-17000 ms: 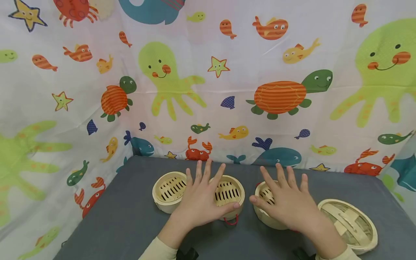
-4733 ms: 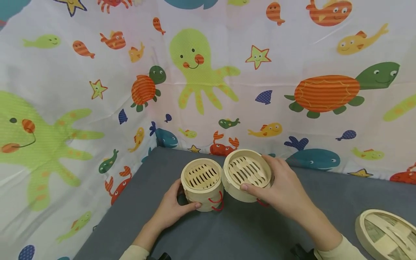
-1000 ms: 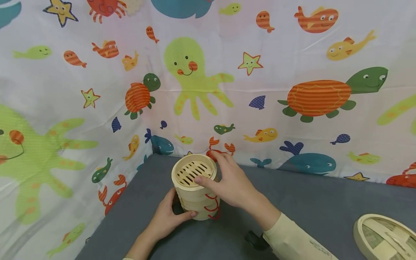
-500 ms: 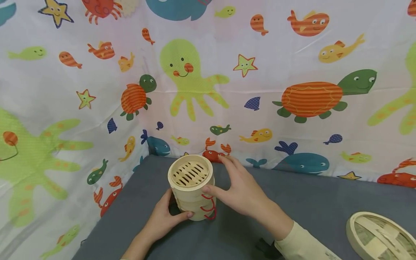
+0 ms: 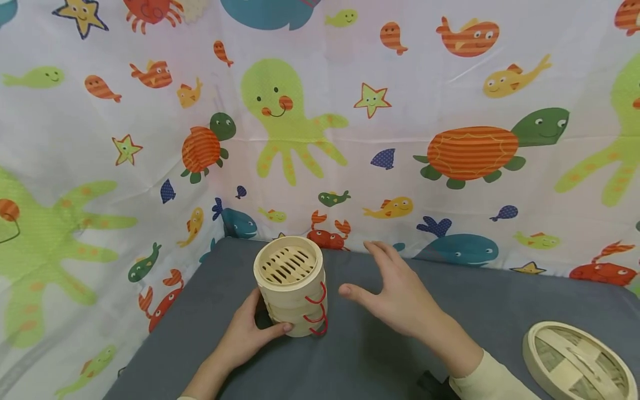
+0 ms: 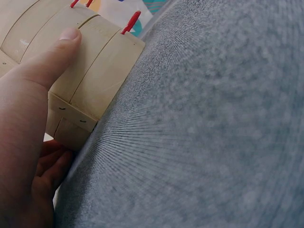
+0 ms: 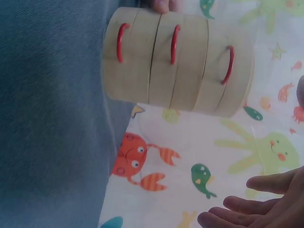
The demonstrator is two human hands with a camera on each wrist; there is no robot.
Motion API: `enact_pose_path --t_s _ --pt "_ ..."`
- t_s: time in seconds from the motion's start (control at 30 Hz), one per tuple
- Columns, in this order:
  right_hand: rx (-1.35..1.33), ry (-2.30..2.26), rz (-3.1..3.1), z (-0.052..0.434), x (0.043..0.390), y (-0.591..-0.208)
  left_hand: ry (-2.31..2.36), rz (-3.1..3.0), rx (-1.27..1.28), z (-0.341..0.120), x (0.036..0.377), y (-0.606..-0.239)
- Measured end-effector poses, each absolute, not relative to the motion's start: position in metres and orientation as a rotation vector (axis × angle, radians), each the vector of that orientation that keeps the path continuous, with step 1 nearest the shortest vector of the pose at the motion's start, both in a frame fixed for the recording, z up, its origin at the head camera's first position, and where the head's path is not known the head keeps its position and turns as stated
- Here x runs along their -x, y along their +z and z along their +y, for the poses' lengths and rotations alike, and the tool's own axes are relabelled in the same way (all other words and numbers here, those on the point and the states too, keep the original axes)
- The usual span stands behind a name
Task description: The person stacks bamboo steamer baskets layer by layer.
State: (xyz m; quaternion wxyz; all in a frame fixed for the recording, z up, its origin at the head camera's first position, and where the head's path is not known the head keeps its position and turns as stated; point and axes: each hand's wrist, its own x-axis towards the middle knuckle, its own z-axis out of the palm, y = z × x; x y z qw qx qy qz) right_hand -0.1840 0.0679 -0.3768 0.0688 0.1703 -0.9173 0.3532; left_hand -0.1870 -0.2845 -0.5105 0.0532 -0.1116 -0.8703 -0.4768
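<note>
Three bamboo steamer baskets (image 5: 290, 297) stand stacked upright on the left part of the table, a slatted base showing in the top one. Red loop handles (image 7: 174, 45) run up the side in a rough column in the right wrist view. My left hand (image 5: 244, 333) holds the lower part of the stack, thumb in front; its fingers (image 6: 52, 164) reach round behind at the table. To the right of the stack, my right hand (image 5: 402, 297) is in the air with fingers extended and thumb apart, touching nothing.
A woven bamboo lid (image 5: 580, 361) with a strap handle lies at the front right of the grey table (image 5: 360, 355). A white curtain (image 5: 320, 222) printed with sea animals hangs along the back and left edges.
The third basket, earlier in my right hand, now tops the stack. Over the last second my right hand has let go of it and moved right. The left hand keeps its hold.
</note>
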Motion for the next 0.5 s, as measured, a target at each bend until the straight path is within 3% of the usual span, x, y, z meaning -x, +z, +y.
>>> enact_pose_path --t_s 0.5 --pt "-0.454 0.942 -2.835 0.103 0.17 -0.394 -1.422 -2.659 0.35 -0.283 0.187 -0.506"
